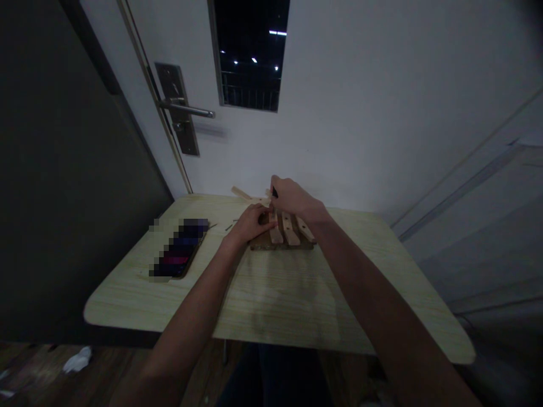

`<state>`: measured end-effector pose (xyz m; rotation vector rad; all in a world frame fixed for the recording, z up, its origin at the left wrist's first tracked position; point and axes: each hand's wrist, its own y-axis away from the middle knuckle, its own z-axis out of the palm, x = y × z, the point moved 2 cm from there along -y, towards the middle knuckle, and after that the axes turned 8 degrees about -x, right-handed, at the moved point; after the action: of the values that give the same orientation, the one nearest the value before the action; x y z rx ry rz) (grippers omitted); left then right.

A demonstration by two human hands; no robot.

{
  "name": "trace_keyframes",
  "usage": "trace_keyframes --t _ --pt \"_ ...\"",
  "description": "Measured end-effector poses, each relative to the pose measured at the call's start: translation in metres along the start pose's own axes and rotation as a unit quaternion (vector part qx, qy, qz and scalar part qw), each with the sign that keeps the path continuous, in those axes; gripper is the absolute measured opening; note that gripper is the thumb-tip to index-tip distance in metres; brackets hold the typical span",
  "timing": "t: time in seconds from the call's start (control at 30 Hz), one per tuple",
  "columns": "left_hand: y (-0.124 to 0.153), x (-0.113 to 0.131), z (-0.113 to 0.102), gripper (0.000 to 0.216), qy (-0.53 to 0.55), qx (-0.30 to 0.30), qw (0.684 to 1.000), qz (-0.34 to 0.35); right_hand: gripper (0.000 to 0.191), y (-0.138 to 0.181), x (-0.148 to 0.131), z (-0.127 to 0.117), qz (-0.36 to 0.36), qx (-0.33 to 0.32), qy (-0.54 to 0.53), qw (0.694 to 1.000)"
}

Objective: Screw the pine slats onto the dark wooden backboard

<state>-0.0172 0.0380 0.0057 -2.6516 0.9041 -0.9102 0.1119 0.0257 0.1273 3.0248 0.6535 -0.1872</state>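
1. Location: the dark board (263,247) lies near the middle of the tabletop's (271,305) far edge, bearing light wooden strips (291,232).
2. Your left hand (250,225) touches the leftmost strip, thumb across it; whether it grips cannot be told.
3. Your right hand (292,195) is curled narrow above that strip's far end; its contents cannot be determined.
4. Advised: press the strip flat with your left thumb, fingertips clear of your right hand.
5. Caution: avoid brushing the thin loose pieces (229,228) beside your left hand.
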Motion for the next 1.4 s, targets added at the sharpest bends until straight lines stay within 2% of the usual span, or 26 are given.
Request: trace_keyframes --t 0.27,0.83,1.1,1.27,1.4 --pt "-0.001 -0.004 0.002 0.04 -0.012 0.003 1.0 0.003 0.029 0.0 0.005 0.002 -0.004 0.01 0.008 1.0" --pt "0.0 -0.003 0.002 0.039 -0.013 0.007 1.0 0.006 0.013 -0.009 0.011 0.006 -0.022 0.041 0.058 0.997" --pt "-0.001 -0.004 0.002 0.039 -0.011 0.005 1.0 0.004 0.027 -0.003 0.005 -0.001 0.019 0.02 0.08 0.996" --pt "-0.001 0.0 -0.001 0.04 -0.014 -0.009 1.0 -0.002 0.051 0.005 -0.005 -0.008 0.018 -0.019 0.082 0.996" --pt "-0.001 -0.001 -0.001 0.04 -0.008 -0.006 1.0 -0.006 0.041 0.005 -0.008 -0.012 0.026 -0.036 0.087 0.995"
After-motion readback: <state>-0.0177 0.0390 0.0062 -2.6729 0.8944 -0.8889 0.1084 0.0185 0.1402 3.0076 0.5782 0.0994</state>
